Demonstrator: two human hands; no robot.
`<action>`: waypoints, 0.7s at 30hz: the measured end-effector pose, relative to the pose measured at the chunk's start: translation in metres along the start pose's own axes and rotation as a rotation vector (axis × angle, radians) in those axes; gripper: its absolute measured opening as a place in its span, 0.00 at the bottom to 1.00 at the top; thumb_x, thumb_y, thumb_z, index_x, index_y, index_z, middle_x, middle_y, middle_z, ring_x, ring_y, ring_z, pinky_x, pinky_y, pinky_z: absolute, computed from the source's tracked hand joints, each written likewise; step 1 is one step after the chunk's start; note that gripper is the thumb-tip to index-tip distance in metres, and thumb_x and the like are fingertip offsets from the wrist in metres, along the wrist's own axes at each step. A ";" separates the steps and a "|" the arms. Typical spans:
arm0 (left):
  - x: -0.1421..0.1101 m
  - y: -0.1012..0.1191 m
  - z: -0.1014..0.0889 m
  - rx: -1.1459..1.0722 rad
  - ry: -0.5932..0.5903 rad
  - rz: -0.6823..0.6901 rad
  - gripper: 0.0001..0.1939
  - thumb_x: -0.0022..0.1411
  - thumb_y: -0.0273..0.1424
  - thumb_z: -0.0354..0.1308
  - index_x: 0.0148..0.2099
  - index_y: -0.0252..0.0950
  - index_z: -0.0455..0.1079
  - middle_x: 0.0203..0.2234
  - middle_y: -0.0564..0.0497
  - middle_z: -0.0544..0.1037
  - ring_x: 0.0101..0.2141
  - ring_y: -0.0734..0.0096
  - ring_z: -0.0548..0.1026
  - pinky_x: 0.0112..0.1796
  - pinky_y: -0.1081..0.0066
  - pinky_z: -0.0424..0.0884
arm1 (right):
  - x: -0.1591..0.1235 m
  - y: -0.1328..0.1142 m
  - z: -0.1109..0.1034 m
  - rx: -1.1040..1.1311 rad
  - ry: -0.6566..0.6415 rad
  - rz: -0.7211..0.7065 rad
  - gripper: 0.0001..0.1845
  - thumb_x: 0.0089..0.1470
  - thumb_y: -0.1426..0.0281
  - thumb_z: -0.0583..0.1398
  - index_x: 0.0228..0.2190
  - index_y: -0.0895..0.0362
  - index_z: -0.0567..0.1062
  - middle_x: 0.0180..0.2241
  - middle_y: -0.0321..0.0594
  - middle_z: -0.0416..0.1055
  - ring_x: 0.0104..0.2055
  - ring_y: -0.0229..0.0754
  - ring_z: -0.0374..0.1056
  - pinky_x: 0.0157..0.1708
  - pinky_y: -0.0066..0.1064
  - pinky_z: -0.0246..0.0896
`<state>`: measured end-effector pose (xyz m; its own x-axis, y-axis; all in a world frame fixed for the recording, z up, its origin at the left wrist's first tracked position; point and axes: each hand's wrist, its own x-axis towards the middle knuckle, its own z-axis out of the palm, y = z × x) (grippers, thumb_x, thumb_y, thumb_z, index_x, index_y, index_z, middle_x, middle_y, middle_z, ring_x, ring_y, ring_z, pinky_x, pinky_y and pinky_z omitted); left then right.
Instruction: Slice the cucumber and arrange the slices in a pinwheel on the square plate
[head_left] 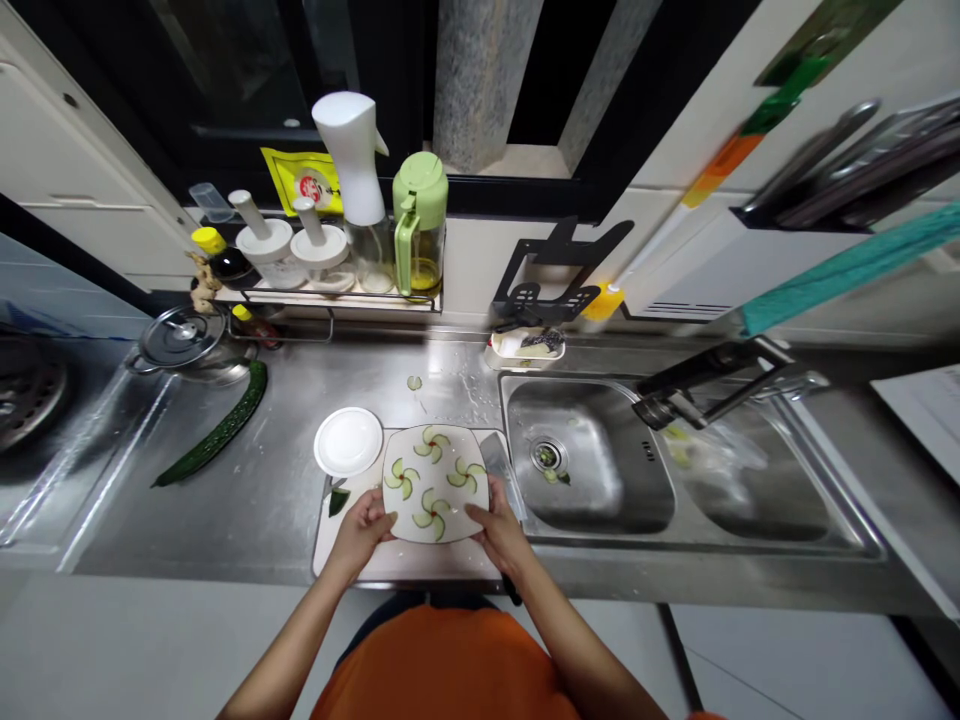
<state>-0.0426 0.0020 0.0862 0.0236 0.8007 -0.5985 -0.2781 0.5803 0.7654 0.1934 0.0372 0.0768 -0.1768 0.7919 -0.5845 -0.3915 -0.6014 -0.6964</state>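
Observation:
A squarish white plate [435, 487] is held level by its two sides above the cutting board [420, 562]. Several cucumber slices [431, 515] lie on it in pinwheel shapes with small red centres. My left hand [365, 525] grips the plate's left edge, thumb on the rim. On the opposite edge my right hand [499, 520] closes the same way. Behind the plate's right side shows part of a cleaver blade [495, 455], its dark handle near my right wrist. A round white plate [348, 441] and a dark green cucumber piece [339, 501] are close to my left hand.
A long cucumber [221, 435] lies left, by a lidded pot [184, 340]. Bottles and jars stand on a rack [337, 300] at the back. Right is a double sink [600, 460] with cucumber scraps near its drain and a black faucet [694, 385] over it.

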 end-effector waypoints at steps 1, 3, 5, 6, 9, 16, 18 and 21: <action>-0.001 0.000 0.001 0.003 0.003 0.001 0.25 0.49 0.39 0.66 0.47 0.36 0.64 0.25 0.56 0.74 0.27 0.76 0.72 0.29 0.76 0.69 | -0.001 0.000 0.000 0.005 -0.007 -0.005 0.30 0.40 0.68 0.65 0.45 0.47 0.60 0.41 0.34 0.69 0.36 0.42 0.70 0.28 0.34 0.68; -0.002 0.001 0.003 0.013 0.011 0.002 0.25 0.49 0.40 0.66 0.47 0.36 0.64 0.25 0.56 0.73 0.27 0.76 0.72 0.29 0.77 0.69 | -0.002 -0.001 -0.001 0.025 -0.019 -0.010 0.29 0.40 0.69 0.65 0.45 0.46 0.61 0.41 0.34 0.70 0.36 0.41 0.70 0.29 0.34 0.68; -0.004 0.002 0.006 0.028 0.018 0.005 0.27 0.48 0.41 0.66 0.47 0.36 0.65 0.24 0.57 0.72 0.27 0.75 0.73 0.29 0.76 0.69 | -0.004 -0.004 -0.002 0.051 -0.028 -0.006 0.29 0.41 0.69 0.65 0.45 0.46 0.63 0.42 0.34 0.70 0.36 0.41 0.71 0.30 0.33 0.68; -0.005 0.003 0.007 0.036 0.017 0.008 0.27 0.48 0.42 0.66 0.48 0.36 0.65 0.24 0.56 0.72 0.28 0.74 0.73 0.30 0.75 0.70 | -0.005 -0.006 -0.002 0.062 -0.029 -0.004 0.28 0.41 0.70 0.66 0.45 0.47 0.64 0.42 0.34 0.71 0.36 0.41 0.71 0.30 0.33 0.68; -0.006 0.004 0.011 0.053 0.002 0.018 0.29 0.47 0.44 0.67 0.48 0.34 0.67 0.27 0.53 0.75 0.30 0.72 0.74 0.33 0.72 0.72 | -0.007 -0.014 -0.008 0.081 -0.033 -0.003 0.27 0.40 0.69 0.67 0.44 0.49 0.66 0.42 0.36 0.72 0.35 0.43 0.71 0.29 0.33 0.68; -0.001 -0.015 -0.005 0.313 0.014 0.149 0.27 0.50 0.45 0.64 0.48 0.33 0.70 0.37 0.43 0.78 0.39 0.63 0.77 0.43 0.63 0.73 | -0.013 -0.046 -0.062 0.018 -0.033 0.027 0.26 0.39 0.68 0.69 0.43 0.53 0.72 0.39 0.41 0.76 0.36 0.44 0.73 0.33 0.35 0.68; -0.001 -0.023 -0.014 0.543 0.015 0.292 0.22 0.55 0.43 0.61 0.48 0.35 0.71 0.42 0.42 0.77 0.43 0.62 0.75 0.48 0.61 0.71 | -0.020 -0.062 -0.087 -0.019 -0.009 0.056 0.26 0.37 0.68 0.69 0.42 0.55 0.74 0.39 0.44 0.76 0.36 0.46 0.73 0.35 0.37 0.69; -0.001 -0.033 -0.029 0.906 -0.069 0.525 0.18 0.60 0.38 0.56 0.51 0.39 0.71 0.48 0.43 0.74 0.51 0.58 0.70 0.54 0.54 0.65 | -0.038 -0.093 -0.127 -0.119 0.005 0.104 0.27 0.33 0.70 0.70 0.41 0.57 0.76 0.41 0.51 0.76 0.40 0.52 0.73 0.40 0.45 0.68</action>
<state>-0.0612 -0.0223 0.0548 0.1708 0.9743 -0.1469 0.5529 0.0286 0.8328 0.3511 0.0500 0.1107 -0.2061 0.7240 -0.6583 -0.2610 -0.6890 -0.6761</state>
